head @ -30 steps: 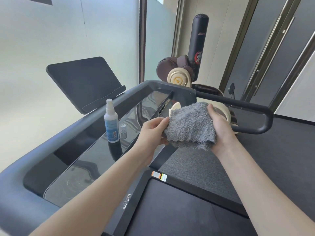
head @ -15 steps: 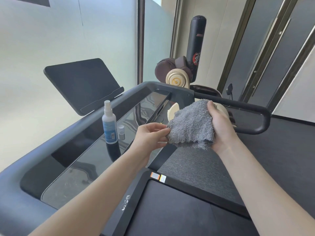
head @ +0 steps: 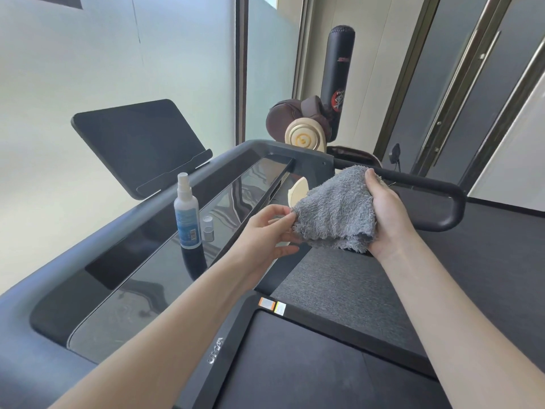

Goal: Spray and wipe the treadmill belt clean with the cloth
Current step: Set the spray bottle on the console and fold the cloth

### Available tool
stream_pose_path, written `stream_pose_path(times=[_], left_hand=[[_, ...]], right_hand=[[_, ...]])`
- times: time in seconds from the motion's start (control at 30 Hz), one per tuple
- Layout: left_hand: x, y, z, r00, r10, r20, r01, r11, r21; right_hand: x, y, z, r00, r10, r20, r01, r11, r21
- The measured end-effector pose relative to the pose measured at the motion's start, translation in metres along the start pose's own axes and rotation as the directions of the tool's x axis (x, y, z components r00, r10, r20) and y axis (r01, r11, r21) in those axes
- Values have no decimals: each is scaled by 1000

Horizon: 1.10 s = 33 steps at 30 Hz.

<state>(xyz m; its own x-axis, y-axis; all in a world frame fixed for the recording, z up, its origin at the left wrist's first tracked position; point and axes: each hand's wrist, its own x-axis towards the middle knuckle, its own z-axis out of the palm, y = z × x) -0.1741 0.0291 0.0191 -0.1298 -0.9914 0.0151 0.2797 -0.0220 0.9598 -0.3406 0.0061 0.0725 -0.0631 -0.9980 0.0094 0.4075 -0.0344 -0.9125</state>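
A fluffy grey cloth (head: 336, 211) hangs bunched in the air above the front of the treadmill. My right hand (head: 383, 214) grips its right side, thumb on top. My left hand (head: 265, 231) pinches the cloth's left corner with thumb and fingertips. A white spray bottle (head: 186, 212) with a blue label stands upright on the glossy console (head: 118, 293), its clear cap (head: 208, 228) beside it. The dark treadmill belt (head: 295, 367) lies at the bottom of the view, below both forearms.
A dark tablet holder (head: 138, 143) rises behind the console. A black handrail (head: 436, 193) curves round at right, behind the cloth. Beyond stand a black punching bag (head: 337, 72) and a brown and cream massage chair (head: 300, 128). Frosted glass fills the left.
My left hand slid off the cloth's face to pinch just its left corner, pulling it out to a point. The cloth and right hand stayed almost in place.
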Motion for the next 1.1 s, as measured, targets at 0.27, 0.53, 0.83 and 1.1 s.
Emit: stream_pose_path(times=[0.27,0.53,0.83,1.1], left_hand=[[4,-5,3,975,-201,90,211,970,-122],[1,2,-1,979,-82,189,125,965,-231],[4,8,-10,997,74,-15,-76,968,-239],[2,17,-23,994,83,-74,-97,975,-202]], right_hand=[[-3,-1,9,990,7,138,-8,1000,5],[4,-8,6,970,147,191,-158,986,42],[3,10,-13,926,125,355,-148,988,38],[3,28,-18,874,246,419,-213,969,-125]])
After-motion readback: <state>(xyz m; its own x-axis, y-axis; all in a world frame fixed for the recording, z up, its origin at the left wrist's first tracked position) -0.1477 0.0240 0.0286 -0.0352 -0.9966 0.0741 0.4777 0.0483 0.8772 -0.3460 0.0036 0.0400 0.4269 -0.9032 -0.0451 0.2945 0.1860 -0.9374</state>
